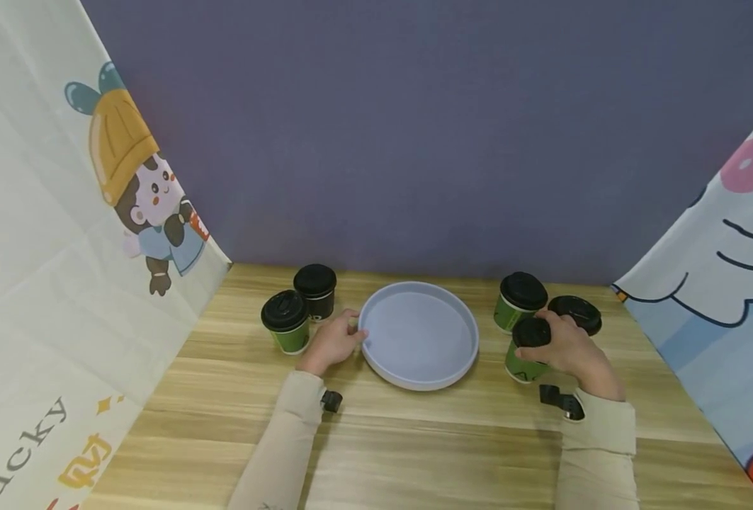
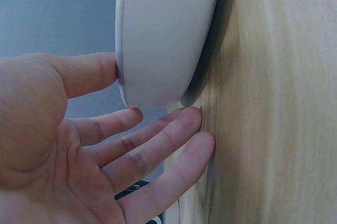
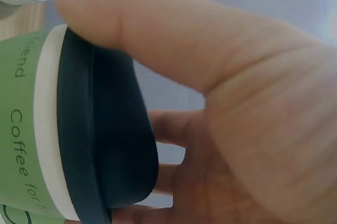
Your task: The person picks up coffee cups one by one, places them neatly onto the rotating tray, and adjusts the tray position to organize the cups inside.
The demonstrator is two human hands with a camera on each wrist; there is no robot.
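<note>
A round, pale lavender plate with a raised rim lies in the middle of the wooden table. My left hand is at its left edge. The left wrist view shows the thumb touching the rim, while the other fingers extend loosely beside the wall and base. On the right, my right hand holds a green paper coffee cup by its black lid, thumb on one side and fingers on the other. Whether this cup touches the table is unclear.
Behind the held cup stands another green cup with a black lid. One more black lid shows beside my right hand, its cup mostly hidden. Left of the plate are a green cup and a dark cup, both lidded. A purple-grey panel rises behind.
</note>
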